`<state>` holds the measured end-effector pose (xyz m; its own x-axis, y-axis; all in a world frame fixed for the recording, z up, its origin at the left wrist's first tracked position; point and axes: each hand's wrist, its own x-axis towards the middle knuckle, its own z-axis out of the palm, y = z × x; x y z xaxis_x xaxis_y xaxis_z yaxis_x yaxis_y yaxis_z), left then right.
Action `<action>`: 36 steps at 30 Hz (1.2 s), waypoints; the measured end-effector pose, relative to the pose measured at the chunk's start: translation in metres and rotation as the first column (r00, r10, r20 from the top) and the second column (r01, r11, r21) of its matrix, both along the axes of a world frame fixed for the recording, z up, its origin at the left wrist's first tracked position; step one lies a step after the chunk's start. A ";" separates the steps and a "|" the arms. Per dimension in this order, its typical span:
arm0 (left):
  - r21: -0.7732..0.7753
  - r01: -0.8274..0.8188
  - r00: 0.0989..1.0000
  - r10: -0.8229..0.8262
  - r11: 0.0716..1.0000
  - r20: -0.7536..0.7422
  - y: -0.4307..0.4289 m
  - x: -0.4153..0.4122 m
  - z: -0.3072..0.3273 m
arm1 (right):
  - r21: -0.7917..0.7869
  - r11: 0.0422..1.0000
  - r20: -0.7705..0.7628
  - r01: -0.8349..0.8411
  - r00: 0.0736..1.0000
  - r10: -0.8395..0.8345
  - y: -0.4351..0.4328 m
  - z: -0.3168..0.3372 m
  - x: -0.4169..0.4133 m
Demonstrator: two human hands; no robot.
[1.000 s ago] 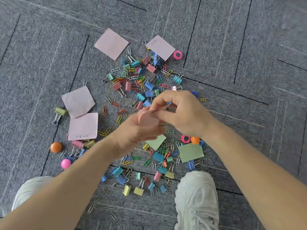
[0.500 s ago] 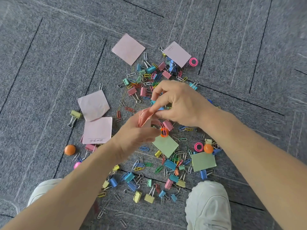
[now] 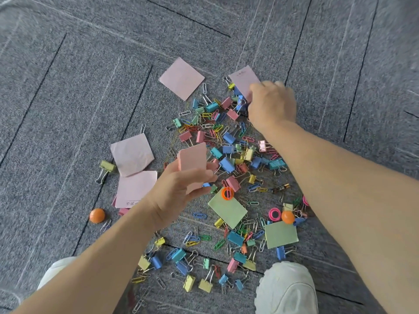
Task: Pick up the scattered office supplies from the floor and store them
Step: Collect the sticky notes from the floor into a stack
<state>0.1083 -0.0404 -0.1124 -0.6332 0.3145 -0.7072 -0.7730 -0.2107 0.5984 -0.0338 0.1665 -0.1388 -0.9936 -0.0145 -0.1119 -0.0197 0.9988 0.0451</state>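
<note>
My left hand (image 3: 179, 189) holds a small stack of pink sticky notes (image 3: 192, 157) upright above the pile. My right hand (image 3: 272, 105) is stretched to the far side, fingers down on the corner of a pink note (image 3: 242, 79) lying on the carpet; whether it grips the note is hidden. Several coloured binder clips and paper clips (image 3: 226, 141) are strewn between the hands. More pink notes lie at the far middle (image 3: 181, 78) and at the left (image 3: 131, 154), (image 3: 136, 188). Two green notes (image 3: 227, 209), (image 3: 281, 234) lie nearer me.
Grey carpet tiles (image 3: 68, 98) surround the pile. Orange round magnets (image 3: 97, 215), (image 3: 288, 217), a pink ring (image 3: 274, 214), an orange ring (image 3: 227, 193) and a small battery (image 3: 281, 188) lie among the clips. My white shoes (image 3: 285, 288), (image 3: 56, 268) stand at the bottom edge.
My hands were together over the pile, working on the pink stack. Now the right hand has left it and reached far right to the pink note; the left keeps the stack.
</note>
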 end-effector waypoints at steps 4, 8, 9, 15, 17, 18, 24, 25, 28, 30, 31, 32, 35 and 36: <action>0.039 -0.044 0.999 0.043 0.998 0.021 0.001 -0.002 0.002 | -0.066 0.997 -0.133 0.047 0.990 -0.055 -0.004 0.004 -0.002; 0.051 -0.099 0.993 0.096 0.994 0.063 0.001 -0.005 0.006 | -0.434 0.899 -0.366 -0.056 0.923 -0.119 -0.006 0.018 0.020; 0.064 -0.121 0.990 0.116 0.991 0.080 0.000 -0.007 0.007 | -0.487 0.858 -0.433 -0.164 0.898 -0.074 -0.008 0.024 0.033; 0.248 -0.192 0.974 0.154 0.950 0.165 -0.012 -0.011 0.010 | -0.321 0.702 -0.574 -0.636 0.720 0.390 -0.008 0.040 0.112; 0.277 -0.161 0.977 0.112 0.947 0.184 -0.013 -0.009 0.012 | -0.287 0.666 -0.558 -0.689 0.685 0.468 -0.010 0.036 0.121; 0.278 -0.154 0.976 0.103 0.948 0.190 -0.013 -0.008 0.013 | -0.280 0.655 -0.554 -0.702 0.675 0.487 -0.012 0.033 0.123; 0.098 -0.173 0.971 0.153 0.980 0.182 -0.008 -0.012 0.016 | -0.280 0.646 -0.387 -0.710 0.699 0.601 -0.008 0.019 0.117; 0.050 -0.160 0.973 0.149 0.986 0.176 -0.011 -0.013 0.016 | -0.316 0.661 -0.348 -0.680 0.732 0.586 -0.006 0.016 0.114; -0.099 -0.081 0.982 0.096 0.992 0.164 -0.026 -0.013 0.012 | -0.431 0.722 -0.265 -0.541 0.841 0.472 -0.012 0.009 0.096; -0.149 -0.023 0.987 0.046 0.989 0.152 -0.037 -0.010 0.010 | -0.465 0.769 -0.201 -0.439 0.898 0.392 -0.032 0.008 0.071; -0.149 -0.010 0.988 0.032 0.989 0.150 -0.042 -0.008 0.009 | -0.470 0.800 -0.147 -0.373 0.927 0.346 -0.046 0.006 0.054; -0.141 -0.003 0.989 0.024 0.990 0.149 -0.046 -0.006 0.009 | -0.474 0.831 -0.080 -0.293 0.953 0.291 -0.062 0.005 0.035; -0.136 0.014 0.992 0.002 0.991 0.123 -0.055 0.000 0.009 | -0.394 0.919 0.102 -0.034 0.991 0.081 -0.108 -0.005 -0.015; -0.141 0.020 0.995 -0.006 0.990 0.104 -0.057 0.003 0.009 | -0.331 0.942 0.150 0.052 0.989 -0.002 -0.119 -0.008 -0.026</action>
